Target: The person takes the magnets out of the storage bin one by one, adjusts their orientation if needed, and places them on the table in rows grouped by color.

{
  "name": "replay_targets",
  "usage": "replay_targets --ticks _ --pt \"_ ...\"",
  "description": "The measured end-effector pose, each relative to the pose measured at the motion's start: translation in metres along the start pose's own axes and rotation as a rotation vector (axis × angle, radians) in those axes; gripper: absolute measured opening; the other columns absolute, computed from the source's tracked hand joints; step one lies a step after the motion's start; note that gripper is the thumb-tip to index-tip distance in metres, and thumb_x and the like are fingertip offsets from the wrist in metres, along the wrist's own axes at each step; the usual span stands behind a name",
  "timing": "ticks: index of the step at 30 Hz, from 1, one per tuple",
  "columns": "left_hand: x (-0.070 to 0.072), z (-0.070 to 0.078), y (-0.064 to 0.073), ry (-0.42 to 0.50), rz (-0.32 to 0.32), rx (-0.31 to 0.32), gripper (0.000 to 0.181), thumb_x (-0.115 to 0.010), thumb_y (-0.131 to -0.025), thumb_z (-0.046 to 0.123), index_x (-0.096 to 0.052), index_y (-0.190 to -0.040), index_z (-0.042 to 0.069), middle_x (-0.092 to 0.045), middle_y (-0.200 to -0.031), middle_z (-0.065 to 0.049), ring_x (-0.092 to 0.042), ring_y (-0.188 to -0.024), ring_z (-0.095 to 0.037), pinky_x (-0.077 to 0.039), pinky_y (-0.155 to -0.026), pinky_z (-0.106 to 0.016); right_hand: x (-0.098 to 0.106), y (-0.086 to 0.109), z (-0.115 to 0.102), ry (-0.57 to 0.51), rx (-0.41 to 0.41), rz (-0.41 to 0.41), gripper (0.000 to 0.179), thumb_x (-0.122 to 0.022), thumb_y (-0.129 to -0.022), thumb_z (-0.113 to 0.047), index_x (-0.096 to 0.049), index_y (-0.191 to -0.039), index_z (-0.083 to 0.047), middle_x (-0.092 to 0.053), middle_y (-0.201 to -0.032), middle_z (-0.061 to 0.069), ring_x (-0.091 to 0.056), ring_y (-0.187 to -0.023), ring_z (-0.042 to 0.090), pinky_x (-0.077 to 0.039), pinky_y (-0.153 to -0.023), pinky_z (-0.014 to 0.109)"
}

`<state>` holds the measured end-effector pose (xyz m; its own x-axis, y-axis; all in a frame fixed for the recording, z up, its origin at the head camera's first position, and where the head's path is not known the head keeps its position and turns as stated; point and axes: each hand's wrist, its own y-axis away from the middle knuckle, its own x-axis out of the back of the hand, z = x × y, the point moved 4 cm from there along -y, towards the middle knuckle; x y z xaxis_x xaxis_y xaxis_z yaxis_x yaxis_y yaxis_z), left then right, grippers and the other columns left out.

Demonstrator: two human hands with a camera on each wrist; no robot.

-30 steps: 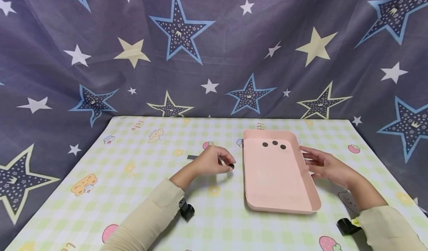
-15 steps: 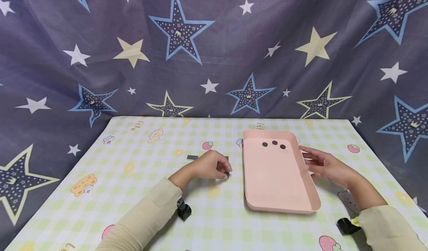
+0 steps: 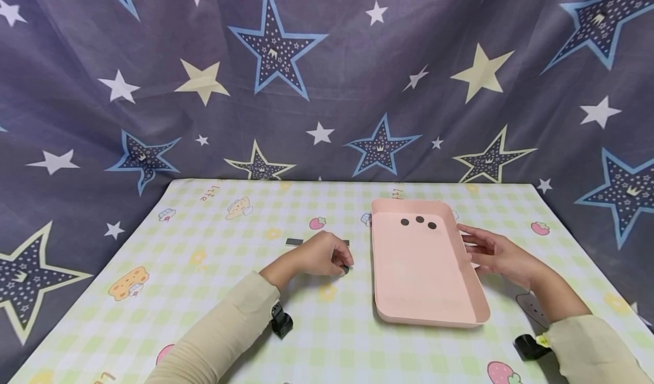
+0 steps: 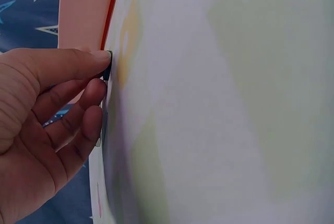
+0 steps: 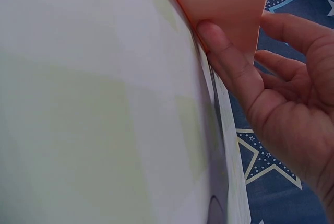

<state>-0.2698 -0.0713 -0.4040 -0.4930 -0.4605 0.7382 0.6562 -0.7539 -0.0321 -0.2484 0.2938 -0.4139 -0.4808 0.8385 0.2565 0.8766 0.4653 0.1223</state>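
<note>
My left hand [image 3: 323,254] is low over the tablecloth, left of a pink tray [image 3: 424,282]. Its thumb and fingers pinch a small black disc [image 3: 345,269], which shows as a thin dark edge [image 4: 108,63] at the thumb tip in the left wrist view. Three similar black discs [image 3: 419,220] lie inside the tray near its far end. My right hand [image 3: 503,256] rests against the tray's right wall. In the right wrist view its thumb touches the outer wall [image 5: 235,4] while the other fingers extend loosely by the rim.
Behind my left hand a dark flat strip [image 3: 294,242] lies on the table, its middle hidden by the hand. A checked cloth [image 3: 230,293] covers the table. A star-patterned curtain [image 3: 327,88] hangs along the far edge.
My left hand has moved slightly back toward me and down to the tablecloth with the disc, uncovering the strip's right end. My right hand and the tray have stayed put.
</note>
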Motion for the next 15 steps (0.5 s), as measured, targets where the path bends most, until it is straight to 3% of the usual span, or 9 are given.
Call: replay_targets --ticks 7,15 --pt "0.0001 0.0 0.0 -0.005 0.028 0.013 0.017 -0.079 -0.074 -0.003 -0.075 -0.088 0.006 -0.069 -0.076 0.003 -0.059 -0.067 -0.005 -0.051 -0.064 -0.02 -0.0003 0.0004 -0.0003 0.004 0.0 -0.005 0.072 -0.058 -0.099 -0.012 -0.014 -0.154 0.001 -0.022 -0.152 0.034 -0.052 -0.114 -0.005 -0.055 -0.086 0.037" --pt "0.0015 0.0016 -0.0002 0.075 0.052 0.036 0.017 -0.08 -0.075 -0.001 -0.075 -0.091 0.004 -0.07 -0.08 0.001 -0.063 -0.071 -0.008 -0.053 -0.068 -0.023 -0.0002 0.0004 -0.0006 0.006 -0.006 -0.006 0.072 -0.058 -0.099 -0.012 -0.014 -0.155 0.001 -0.023 -0.152 0.033 -0.052 -0.115 -0.005 -0.055 -0.087 0.037"
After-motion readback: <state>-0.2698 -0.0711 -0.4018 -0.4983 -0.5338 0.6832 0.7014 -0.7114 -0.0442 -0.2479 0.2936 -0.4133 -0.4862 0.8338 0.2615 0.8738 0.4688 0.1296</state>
